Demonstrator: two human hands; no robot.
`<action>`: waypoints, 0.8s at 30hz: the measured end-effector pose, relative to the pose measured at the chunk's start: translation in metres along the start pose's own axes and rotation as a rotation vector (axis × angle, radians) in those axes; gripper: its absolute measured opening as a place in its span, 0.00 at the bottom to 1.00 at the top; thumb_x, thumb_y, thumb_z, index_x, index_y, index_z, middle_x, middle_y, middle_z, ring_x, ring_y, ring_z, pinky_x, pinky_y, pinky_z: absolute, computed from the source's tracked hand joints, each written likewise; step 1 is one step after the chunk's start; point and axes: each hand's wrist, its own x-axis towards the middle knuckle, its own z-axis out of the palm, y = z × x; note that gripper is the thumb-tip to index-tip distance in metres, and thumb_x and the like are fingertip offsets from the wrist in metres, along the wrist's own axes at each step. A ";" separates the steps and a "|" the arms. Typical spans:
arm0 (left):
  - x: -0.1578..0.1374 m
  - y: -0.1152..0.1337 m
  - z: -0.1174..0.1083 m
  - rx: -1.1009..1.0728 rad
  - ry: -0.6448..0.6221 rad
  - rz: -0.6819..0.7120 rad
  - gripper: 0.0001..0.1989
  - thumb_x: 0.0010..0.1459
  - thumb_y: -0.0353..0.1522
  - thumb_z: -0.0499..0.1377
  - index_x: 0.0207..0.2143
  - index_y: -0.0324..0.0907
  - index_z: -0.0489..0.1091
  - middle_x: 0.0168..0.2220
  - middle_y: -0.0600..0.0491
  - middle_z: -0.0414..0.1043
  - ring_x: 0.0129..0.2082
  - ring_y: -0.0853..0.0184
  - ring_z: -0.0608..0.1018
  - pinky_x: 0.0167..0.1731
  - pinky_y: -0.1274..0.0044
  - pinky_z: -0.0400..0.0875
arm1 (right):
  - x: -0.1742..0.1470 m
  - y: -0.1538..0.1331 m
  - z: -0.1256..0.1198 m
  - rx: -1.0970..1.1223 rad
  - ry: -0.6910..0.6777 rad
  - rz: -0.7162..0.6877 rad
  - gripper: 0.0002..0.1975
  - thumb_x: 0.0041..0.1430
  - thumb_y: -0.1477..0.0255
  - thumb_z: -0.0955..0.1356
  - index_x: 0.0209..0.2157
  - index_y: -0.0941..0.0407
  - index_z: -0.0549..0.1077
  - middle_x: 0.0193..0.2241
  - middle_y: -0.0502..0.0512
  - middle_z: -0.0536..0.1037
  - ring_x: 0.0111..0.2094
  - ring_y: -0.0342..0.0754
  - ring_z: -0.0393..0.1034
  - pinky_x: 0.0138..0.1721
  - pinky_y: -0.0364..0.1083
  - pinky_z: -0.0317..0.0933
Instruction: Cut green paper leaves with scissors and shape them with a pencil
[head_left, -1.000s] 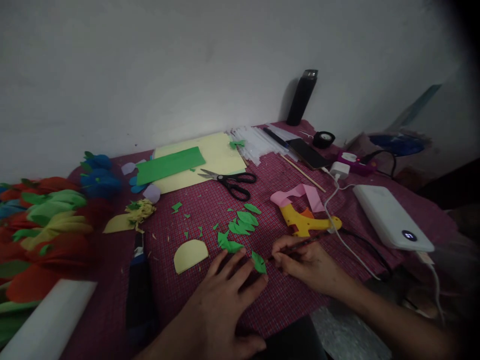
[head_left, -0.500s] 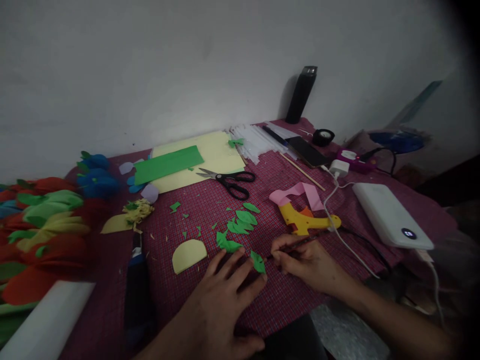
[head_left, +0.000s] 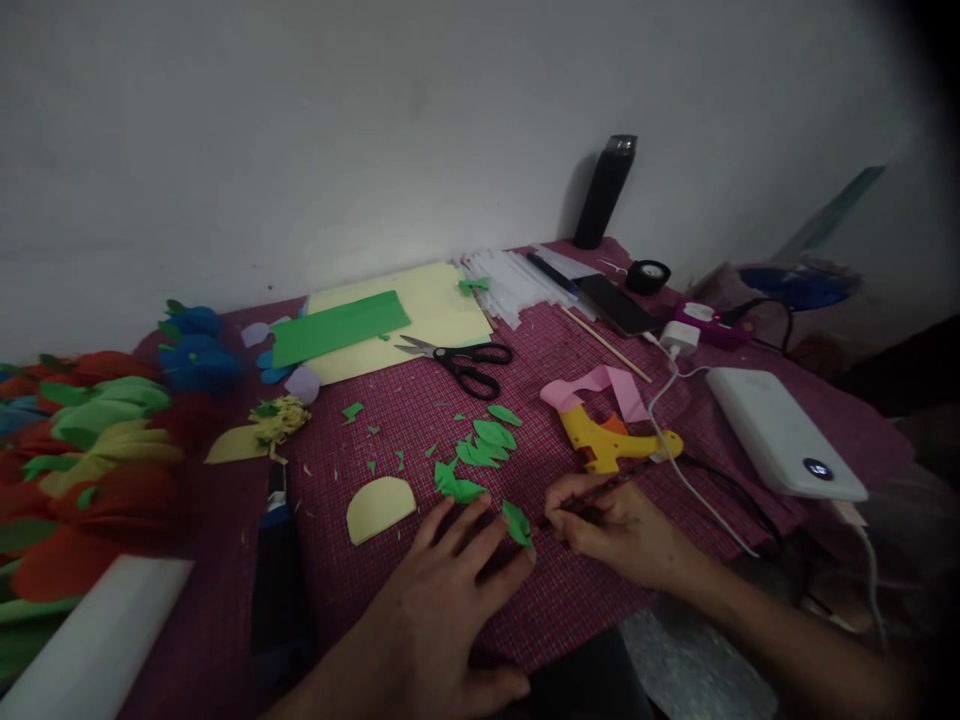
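My left hand (head_left: pixel 457 590) lies palm down on the checked cloth, its fingers spread. Its fingertips touch a crumpled green paper piece (head_left: pixel 459 487) and the edge of a green paper leaf (head_left: pixel 517 522). My right hand (head_left: pixel 611 525) is closed in a writing grip around a thin dark pencil (head_left: pixel 611 485). The pencil's point end is beside the right edge of that leaf. More cut green leaves (head_left: pixel 487 443) lie just beyond my left fingers. To the left rests a pale yellow rounded paper piece (head_left: pixel 380 508).
Black-handled scissors (head_left: pixel 469 367) lie behind the leaves. A yellow glue gun (head_left: pixel 611 440) and its cord are beside my right hand, near a white power bank (head_left: pixel 784 432). Colourful paper flowers (head_left: pixel 97 440) crowd the left side. A black bottle (head_left: pixel 604 195) stands at the back.
The pencil and my right hand have shifted very slightly by the leaf. My left hand stays in place. The whole view has moved a little.
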 end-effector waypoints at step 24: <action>0.000 0.001 0.000 -0.023 0.004 -0.019 0.43 0.44 0.44 0.64 0.61 0.47 0.53 0.61 0.47 0.55 0.62 0.51 0.51 0.60 0.56 0.43 | 0.001 -0.003 0.003 0.074 0.048 0.017 0.03 0.58 0.72 0.64 0.33 0.56 0.68 0.24 0.47 0.66 0.23 0.40 0.59 0.23 0.39 0.56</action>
